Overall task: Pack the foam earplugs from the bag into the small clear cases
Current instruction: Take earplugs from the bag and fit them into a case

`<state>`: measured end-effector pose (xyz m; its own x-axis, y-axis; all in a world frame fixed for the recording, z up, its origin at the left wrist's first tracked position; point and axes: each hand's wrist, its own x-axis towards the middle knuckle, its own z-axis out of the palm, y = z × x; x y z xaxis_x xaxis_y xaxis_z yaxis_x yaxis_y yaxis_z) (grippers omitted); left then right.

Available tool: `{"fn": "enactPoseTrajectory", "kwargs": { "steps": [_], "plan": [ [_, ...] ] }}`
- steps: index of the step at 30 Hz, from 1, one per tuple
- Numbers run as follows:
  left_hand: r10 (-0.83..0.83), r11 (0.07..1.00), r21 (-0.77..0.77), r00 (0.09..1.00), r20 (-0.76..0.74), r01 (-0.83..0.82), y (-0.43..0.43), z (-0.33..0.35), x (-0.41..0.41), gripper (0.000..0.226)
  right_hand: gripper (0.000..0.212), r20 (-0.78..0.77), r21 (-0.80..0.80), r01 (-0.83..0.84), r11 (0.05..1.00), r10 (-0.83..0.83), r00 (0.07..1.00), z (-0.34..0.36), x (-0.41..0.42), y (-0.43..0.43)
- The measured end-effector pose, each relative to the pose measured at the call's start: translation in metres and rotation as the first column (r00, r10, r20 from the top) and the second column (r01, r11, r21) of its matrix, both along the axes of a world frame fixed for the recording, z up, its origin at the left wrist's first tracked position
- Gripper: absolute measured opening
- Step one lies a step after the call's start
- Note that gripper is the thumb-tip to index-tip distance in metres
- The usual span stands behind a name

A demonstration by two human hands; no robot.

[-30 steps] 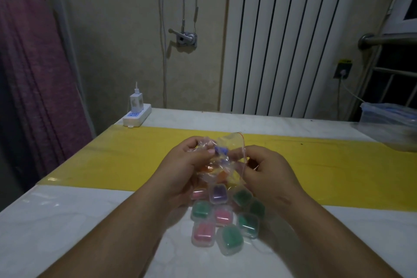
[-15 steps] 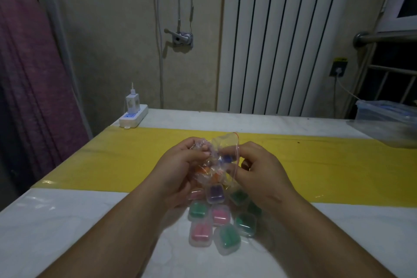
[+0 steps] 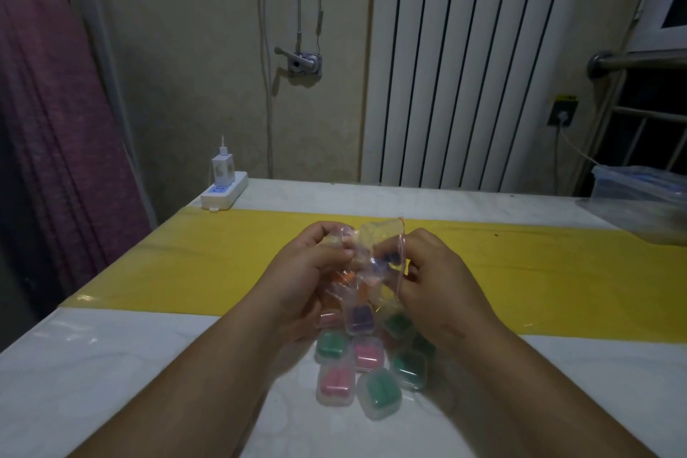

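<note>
A clear zip bag (image 3: 375, 253) with a red seal line hangs between my hands above the table. Orange and blue foam earplugs (image 3: 386, 258) show through its plastic. My left hand (image 3: 312, 271) grips the bag's left side with curled fingers. My right hand (image 3: 427, 279) pinches the bag's right edge by the seal. Below the hands, several small clear cases (image 3: 366, 353) lie clustered on the white tabletop, holding pink, green and purple earplugs. Part of the cluster is hidden under my hands.
A yellow strip (image 3: 223, 257) runs across the white table (image 3: 111, 364). A white power strip with a charger (image 3: 223, 190) sits at the back left corner. A clear plastic container (image 3: 639, 193) stands at the far right. A radiator lines the wall behind.
Both hands keep hold of the bag and have shifted it slightly; the blue earplug inside now sits nearer my right fingers. The cases have not moved.
</note>
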<state>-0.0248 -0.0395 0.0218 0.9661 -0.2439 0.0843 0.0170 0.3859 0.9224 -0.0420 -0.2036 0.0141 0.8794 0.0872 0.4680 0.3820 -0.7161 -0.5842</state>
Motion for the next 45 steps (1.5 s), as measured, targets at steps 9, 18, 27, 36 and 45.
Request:
{"fn": "enactPoseTrajectory", "kwargs": {
  "steps": [9,18,27,36,45],
  "plan": [
    [0.216,0.907,0.314,0.95,0.224,-0.28,0.006,0.003,0.005,0.015,0.018,0.074,0.039,0.065,0.997,-0.068,0.995,0.003,-0.002,-0.002],
    [0.336,0.793,0.438,0.904,0.264,-0.423,0.009,-0.011,0.016,0.018,0.024,0.109,0.2,0.049,0.979,-0.072,0.991,0.005,-0.005,0.001],
    [0.387,0.744,0.489,0.89,0.24,-0.456,0.012,-0.016,0.022,0.018,0.028,0.074,0.324,0.043,0.945,-0.071,0.995,0.008,-0.005,-0.002],
    [0.537,0.677,0.472,0.818,0.207,-0.564,0.025,-0.012,0.024,0.011,0.021,0.051,0.416,0.054,0.908,-0.082,0.995,0.006,-0.002,-0.005],
    [0.582,0.52,0.656,0.789,0.196,-0.547,0.034,-0.026,0.034,0.022,0.018,-0.068,0.434,0.034,0.9,-0.005,0.998,0.0,-0.002,-0.001]
  ]
}}
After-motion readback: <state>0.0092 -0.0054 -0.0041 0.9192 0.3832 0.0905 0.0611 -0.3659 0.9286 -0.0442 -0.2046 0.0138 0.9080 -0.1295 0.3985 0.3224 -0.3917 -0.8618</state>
